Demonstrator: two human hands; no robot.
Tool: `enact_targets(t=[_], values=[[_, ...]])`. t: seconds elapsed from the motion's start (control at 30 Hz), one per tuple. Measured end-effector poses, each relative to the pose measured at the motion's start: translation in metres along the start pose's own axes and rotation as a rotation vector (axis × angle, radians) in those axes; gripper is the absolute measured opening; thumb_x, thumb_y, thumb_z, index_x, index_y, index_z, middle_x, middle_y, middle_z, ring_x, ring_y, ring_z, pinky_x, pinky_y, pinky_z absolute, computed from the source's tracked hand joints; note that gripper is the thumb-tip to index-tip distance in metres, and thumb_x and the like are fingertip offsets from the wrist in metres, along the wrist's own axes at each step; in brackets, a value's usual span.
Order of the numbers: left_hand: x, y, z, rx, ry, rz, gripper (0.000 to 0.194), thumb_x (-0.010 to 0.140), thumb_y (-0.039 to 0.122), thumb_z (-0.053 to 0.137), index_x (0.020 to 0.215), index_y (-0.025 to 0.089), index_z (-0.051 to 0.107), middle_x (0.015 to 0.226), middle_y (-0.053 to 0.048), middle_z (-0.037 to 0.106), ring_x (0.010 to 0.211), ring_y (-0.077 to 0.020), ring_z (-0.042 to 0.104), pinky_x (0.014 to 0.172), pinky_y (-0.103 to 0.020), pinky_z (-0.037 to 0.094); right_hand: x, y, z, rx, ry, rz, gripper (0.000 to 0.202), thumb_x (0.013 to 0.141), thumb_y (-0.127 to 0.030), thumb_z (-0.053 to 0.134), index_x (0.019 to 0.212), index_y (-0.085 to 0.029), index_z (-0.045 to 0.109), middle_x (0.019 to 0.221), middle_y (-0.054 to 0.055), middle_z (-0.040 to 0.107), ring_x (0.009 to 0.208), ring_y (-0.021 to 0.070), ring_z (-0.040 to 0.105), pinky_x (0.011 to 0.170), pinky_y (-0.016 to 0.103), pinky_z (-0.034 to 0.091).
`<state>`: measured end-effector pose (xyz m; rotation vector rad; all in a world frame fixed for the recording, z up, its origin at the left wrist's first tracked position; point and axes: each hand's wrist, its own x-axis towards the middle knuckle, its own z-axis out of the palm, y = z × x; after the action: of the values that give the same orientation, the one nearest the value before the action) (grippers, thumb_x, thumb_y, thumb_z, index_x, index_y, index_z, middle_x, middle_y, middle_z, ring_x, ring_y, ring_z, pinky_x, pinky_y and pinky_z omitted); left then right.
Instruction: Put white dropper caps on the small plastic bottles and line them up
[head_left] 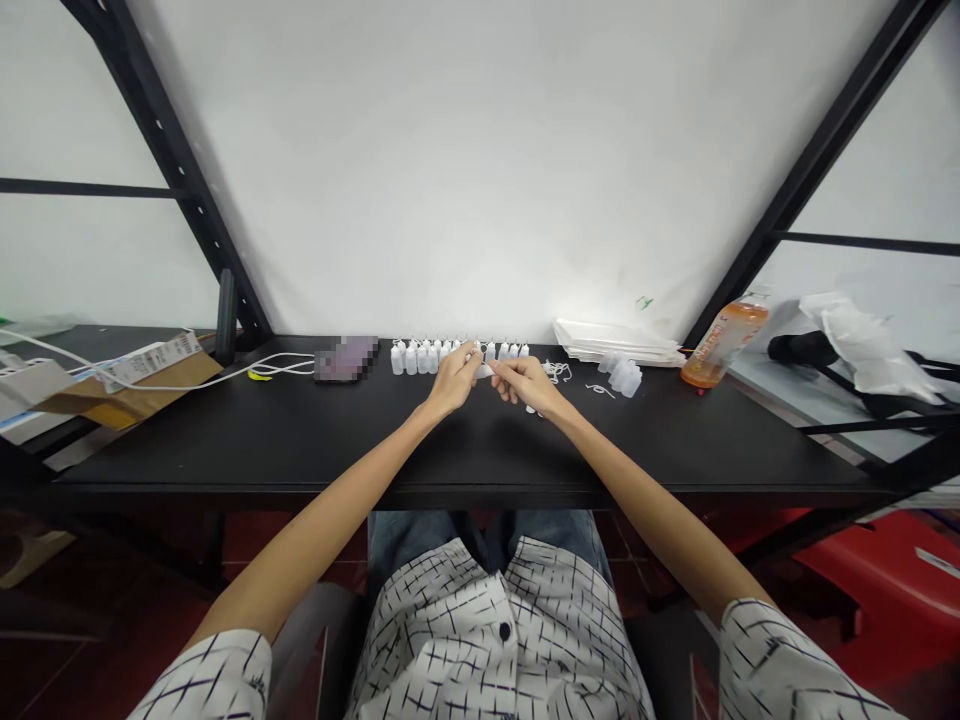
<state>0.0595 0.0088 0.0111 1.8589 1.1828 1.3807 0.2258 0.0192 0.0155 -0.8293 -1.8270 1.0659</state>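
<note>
My left hand is closed around a small white plastic bottle, which lies on its side between my two hands. My right hand meets the other end of it in a pinch, and whatever is between those fingertips is too small to make out. Just beyond my hands stand rows of small white squeeze bottles, partly hidden by my left hand. Thin white curled strips lie behind and beside my right hand. Several translucent bottles are clustered farther right.
On the black table, a phone-like item lies left beside a white cable. A cardboard box sits at far left. White flat sheets are stacked at the back right, near an orange drink bottle.
</note>
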Motion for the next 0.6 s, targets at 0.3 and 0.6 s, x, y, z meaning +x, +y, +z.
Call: enact_targets(t=[0.3, 0.6], values=[[0.0021, -0.0013, -0.0004, 0.004, -0.009, -0.022, 0.022, 0.089, 0.035, 0.044, 0.072, 0.021, 0.040, 0.057, 0.005, 0.040, 0.052, -0.0126, 0.044, 0.056, -0.026, 0.036, -0.0007, -0.0015, -0.0001, -0.021, 0.008, -0.074, 0.043, 0.076, -0.057, 0.072, 0.079, -0.016, 0.061, 0.070, 0.002, 0.062, 0.047, 0.0095, 0.057, 0.038, 0.020, 0.039], [-0.0024, -0.0005, -0.0023, 0.205, -0.009, 0.062, 0.025, 0.092, 0.035, 0.038, 0.071, 0.022, 0.037, 0.056, 0.004, 0.040, 0.057, -0.0147, 0.043, 0.060, -0.028, 0.032, -0.0033, -0.0051, 0.0002, -0.039, -0.075, -0.050, 0.046, 0.078, -0.061, 0.068, 0.071, -0.018, 0.053, 0.052, -0.002, 0.056, 0.044, 0.0104, 0.053, 0.040, 0.020, 0.040]])
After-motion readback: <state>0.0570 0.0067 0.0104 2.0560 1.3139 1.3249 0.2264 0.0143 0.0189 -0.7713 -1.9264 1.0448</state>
